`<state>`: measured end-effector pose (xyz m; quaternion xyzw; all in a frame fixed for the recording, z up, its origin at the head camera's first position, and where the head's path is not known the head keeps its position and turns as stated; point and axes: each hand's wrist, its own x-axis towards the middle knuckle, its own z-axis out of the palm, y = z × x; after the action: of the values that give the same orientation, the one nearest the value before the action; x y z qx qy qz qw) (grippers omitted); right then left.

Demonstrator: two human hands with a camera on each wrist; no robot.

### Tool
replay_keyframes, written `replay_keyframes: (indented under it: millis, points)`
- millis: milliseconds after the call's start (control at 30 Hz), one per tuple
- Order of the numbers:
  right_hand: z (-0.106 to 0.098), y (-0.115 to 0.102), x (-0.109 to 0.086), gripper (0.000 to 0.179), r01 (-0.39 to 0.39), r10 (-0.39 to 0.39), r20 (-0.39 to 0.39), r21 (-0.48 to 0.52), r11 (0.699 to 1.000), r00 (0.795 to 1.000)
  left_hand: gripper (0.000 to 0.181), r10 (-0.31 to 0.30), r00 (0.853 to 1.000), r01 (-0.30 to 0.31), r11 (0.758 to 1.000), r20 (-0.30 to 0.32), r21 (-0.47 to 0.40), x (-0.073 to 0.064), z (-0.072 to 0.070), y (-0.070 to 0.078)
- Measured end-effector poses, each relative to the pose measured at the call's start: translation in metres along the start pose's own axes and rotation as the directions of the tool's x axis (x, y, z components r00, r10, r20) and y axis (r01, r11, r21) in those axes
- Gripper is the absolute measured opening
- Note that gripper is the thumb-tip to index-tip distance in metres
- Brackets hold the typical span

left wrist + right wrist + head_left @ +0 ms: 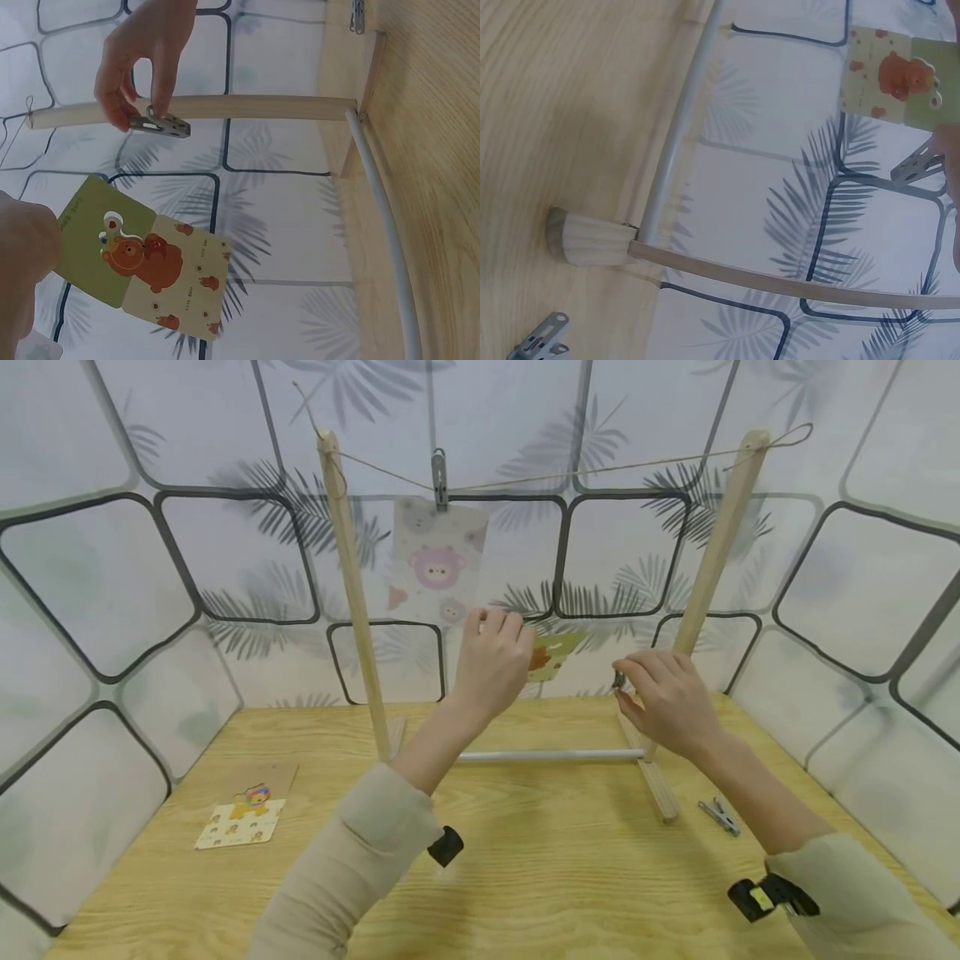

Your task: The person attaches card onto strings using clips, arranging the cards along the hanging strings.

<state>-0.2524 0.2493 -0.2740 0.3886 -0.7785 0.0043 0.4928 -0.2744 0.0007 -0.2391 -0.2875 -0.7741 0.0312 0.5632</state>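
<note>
My left hand [495, 656] pinches the edge of a green and cream bear card [146, 259], raised above the table. In my right hand [670, 700] a metal clip [160, 124] is pinched between thumb and fingers, apart from the card and to its right. A string [570, 472] runs between two wooden posts [720, 547]. From it a pale card with a pink animal face [437, 564] hangs by another metal clip [439, 477], just above and behind my left hand.
On the table's left lies a card with a lion picture [243, 810]. A metal clip [720, 817] lies on the right, near the post's wooden foot [658, 789]. A white rod [551, 755] joins the two feet low down. A patterned curtain [615, 552] stands behind.
</note>
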Motion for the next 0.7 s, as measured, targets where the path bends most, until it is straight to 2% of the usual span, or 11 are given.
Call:
replay_keyframes:
  millis: [233,400,700]
  points:
    - [-0.002,0.003,0.013,0.031,0.002,-0.002,-0.016,-0.014,1.000,1.000,0.027,-0.029,0.995,0.024,0.999,-0.097,-0.046,0.012,0.001,-0.005]
    - [-0.003,0.006,0.022,0.033,-0.006,0.005,-0.032,-0.027,1.000,0.999,0.026,-0.040,0.990,0.034,0.998,-0.138,-0.049,0.021,0.001,-0.007]
    - [-0.004,0.012,0.038,0.034,-0.019,0.017,-0.158,-0.010,1.000,0.987,0.030,-0.012,0.980,0.018,0.999,-0.198,0.029,0.033,0.006,-0.013]
